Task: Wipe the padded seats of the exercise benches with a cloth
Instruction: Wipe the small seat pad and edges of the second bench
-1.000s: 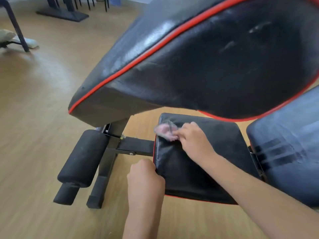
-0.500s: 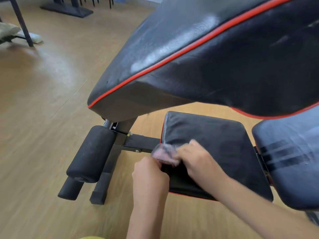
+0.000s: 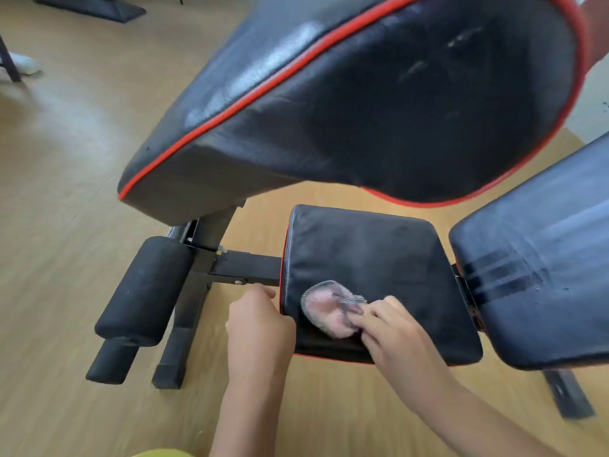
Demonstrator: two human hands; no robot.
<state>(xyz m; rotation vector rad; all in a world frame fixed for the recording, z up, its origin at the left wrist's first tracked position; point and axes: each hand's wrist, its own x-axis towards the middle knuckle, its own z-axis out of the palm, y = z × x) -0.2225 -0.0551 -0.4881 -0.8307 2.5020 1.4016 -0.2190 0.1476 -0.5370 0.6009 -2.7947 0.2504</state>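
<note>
A black padded seat [image 3: 372, 258] with red piping sits low in the middle of the head view. My right hand [image 3: 395, 334] presses a small pink and grey cloth [image 3: 326, 308] onto the seat's near left part. My left hand [image 3: 257, 328] grips the seat's left edge, fingers curled over it. A second black pad, the backrest [image 3: 540, 265], joins the seat on the right. A larger black bench pad with red trim [image 3: 379, 103] hangs tilted above both.
A black foam roller [image 3: 145, 288] and metal frame bar [image 3: 244, 265] stick out left of the seat, with frame feet [image 3: 171, 361] on the wooden floor [image 3: 66, 192]. Another black base [image 3: 95, 6] stands at the far top left.
My right hand has dragged the cloth from the seat's far left corner toward its near left part. My left hand stays on the seat's left edge.
</note>
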